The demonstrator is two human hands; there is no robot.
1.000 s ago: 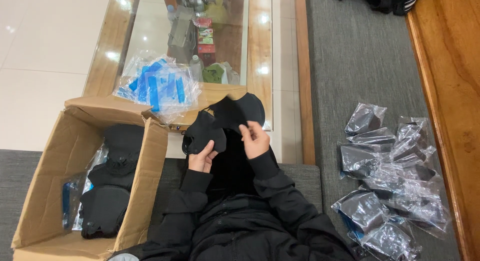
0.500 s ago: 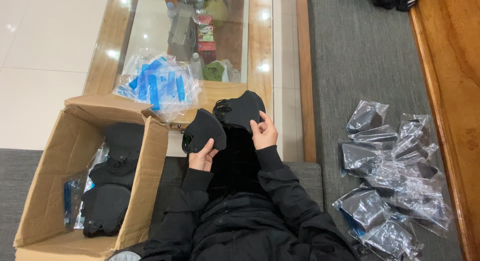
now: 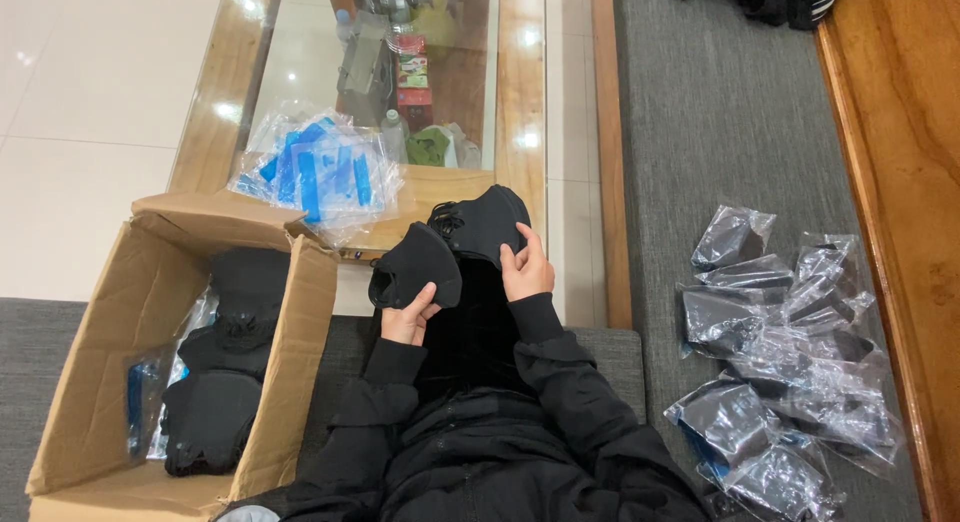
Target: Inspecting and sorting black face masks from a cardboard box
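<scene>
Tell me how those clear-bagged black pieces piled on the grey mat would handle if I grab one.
The bagged pieces would probably feel light and floppy, since the bags look crumpled and slumped. The glossy film looks slippery, so one may slide. Being flat, they seem unlikely to roll.

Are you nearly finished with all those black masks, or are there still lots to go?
Some look done: a heap of clear bags with black masks inside lies on the grey cushion to the right. In hand now: the left hand holds one black mask, the right hand another. Still waiting: a stack of loose black masks in the cardboard box, and empty bags on the glass table.
</scene>
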